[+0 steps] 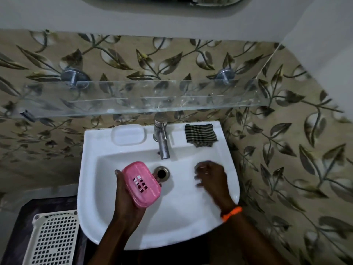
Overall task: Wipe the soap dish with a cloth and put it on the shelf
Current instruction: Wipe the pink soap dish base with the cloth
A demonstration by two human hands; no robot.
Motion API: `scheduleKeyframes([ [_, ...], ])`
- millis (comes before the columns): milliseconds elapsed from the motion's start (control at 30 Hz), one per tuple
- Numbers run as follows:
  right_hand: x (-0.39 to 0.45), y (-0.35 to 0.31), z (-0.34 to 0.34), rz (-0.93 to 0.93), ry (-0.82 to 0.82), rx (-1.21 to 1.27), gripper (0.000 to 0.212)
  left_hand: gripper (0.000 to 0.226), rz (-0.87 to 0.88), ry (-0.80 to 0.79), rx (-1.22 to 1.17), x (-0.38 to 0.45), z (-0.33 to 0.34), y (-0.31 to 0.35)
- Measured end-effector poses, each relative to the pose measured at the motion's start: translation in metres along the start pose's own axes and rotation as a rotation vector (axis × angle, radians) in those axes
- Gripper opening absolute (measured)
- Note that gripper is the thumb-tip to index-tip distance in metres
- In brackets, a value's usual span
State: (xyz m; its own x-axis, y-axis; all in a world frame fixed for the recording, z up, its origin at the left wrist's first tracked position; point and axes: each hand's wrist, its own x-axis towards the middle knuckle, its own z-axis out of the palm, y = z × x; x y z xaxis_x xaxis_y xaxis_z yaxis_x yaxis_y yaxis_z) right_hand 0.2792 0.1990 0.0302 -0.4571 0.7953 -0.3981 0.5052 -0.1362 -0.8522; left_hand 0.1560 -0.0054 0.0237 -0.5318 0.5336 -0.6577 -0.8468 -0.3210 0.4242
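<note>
My left hand (125, 196) holds a pink soap dish (141, 183) over the left side of the white sink (91, 169), its slotted underside facing up. My right hand (210, 175) hovers over the right side of the basin, fingers spread and holding nothing, with an orange band on the wrist. A folded dark striped cloth (200, 135) lies on the sink's back right ledge, apart from both hands. A clear glass shelf (133, 100) runs along the wall above the sink on two metal brackets.
A metal tap (162, 138) stands at the back middle of the sink, above the drain (162, 173). A moulded soap recess (129, 134) is at the back left. A white perforated plastic basket (53, 238) sits on the floor at the lower left. Leaf-patterned tiles cover the walls.
</note>
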Motion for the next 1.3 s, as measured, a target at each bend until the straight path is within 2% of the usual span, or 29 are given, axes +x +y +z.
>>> scheduleKeyframes([
  [67,0.048,-0.003,-0.018,-0.221,0.144,-0.269,0.02,0.093,-0.008,-0.004,0.022,-0.001,0.0,-0.003],
  [133,0.09,-0.008,-0.028,-0.375,0.18,-0.436,0.032,0.091,-0.008,0.001,0.026,0.0,-0.002,-0.008],
  [200,0.119,-0.013,-0.031,-0.497,0.165,-0.594,0.034,0.087,0.001,0.012,0.042,0.0,-0.003,-0.013],
  [400,0.147,-0.021,-0.032,-0.597,0.025,-0.958,0.023,0.079,0.022,0.025,0.069,0.002,-0.007,-0.02],
  [567,0.147,-0.023,-0.037,-0.628,0.04,-1.048,0.02,0.079,0.038,0.014,0.104,0.003,-0.005,-0.02],
  [700,0.125,-0.039,-0.042,-0.707,0.164,-0.872,0.027,0.077,0.032,-0.006,0.121,0.003,0.001,-0.017],
  [800,0.101,-0.055,-0.045,-0.749,0.226,-0.665,0.018,0.079,0.022,-0.032,0.146,0.001,0.003,-0.016],
  [867,0.085,-0.065,-0.051,-0.687,0.224,-0.507,0.022,0.079,0.014,-0.055,0.163,-0.001,0.005,-0.015],
  [967,0.055,-0.076,-0.062,-0.638,0.169,-0.364,0.04,0.079,-0.001,-0.092,0.165,-0.005,0.009,-0.013],
  [1033,0.03,-0.084,-0.068,-0.598,0.116,-0.271,0.052,0.079,-0.006,-0.116,0.16,-0.008,0.012,-0.012],
  [1100,-0.002,-0.091,-0.072,-0.584,0.029,-0.112,0.053,0.08,-0.007,-0.141,0.151,-0.011,0.014,-0.01],
  [1200,-0.053,-0.096,-0.065,-0.517,-0.123,0.004,0.037,0.08,-0.06,-0.16,0.108,-0.018,0.017,-0.008],
  [1300,-0.098,-0.091,-0.035,-0.461,-0.372,0.073,0.016,0.08,-0.095,-0.187,0.109,-0.028,0.025,-0.007],
])
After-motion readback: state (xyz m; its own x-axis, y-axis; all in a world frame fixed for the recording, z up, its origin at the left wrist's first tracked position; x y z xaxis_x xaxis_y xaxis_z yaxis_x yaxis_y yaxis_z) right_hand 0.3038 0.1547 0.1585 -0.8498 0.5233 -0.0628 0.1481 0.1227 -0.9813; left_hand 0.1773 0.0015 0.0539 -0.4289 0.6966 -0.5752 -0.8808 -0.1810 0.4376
